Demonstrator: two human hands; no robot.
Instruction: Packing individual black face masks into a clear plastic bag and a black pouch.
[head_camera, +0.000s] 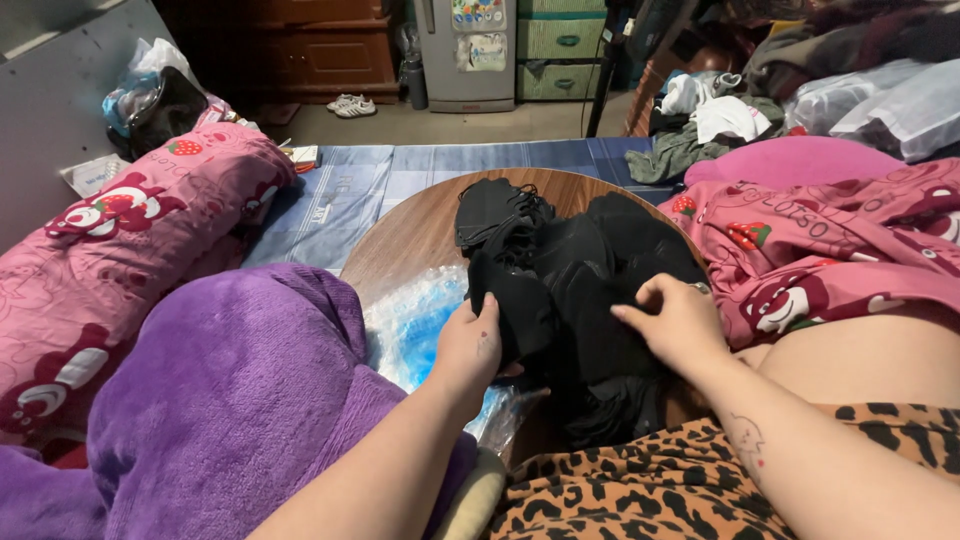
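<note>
Round brown wooden table (420, 230) hemmed in — purple fleece blanket (230, 400) on the left, pink printed bedding (830, 250) on the right, bare wood only along the far rim, cluttered room floor beyond. Heap of black fabric face masks (580, 270) runs near-to-far across the table. Left hand (470, 345) grip pinches a mask's near edge; right hand (680, 320) fingertips press the heap — beside a crinkled clear plastic bag (415, 320).

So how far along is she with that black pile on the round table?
Nothing looks finished: no sorted or folded stack shows. The left hand grips one black cloth piece; the right hand rests on the black pile, which remains heaped on the round wooden table.
</note>
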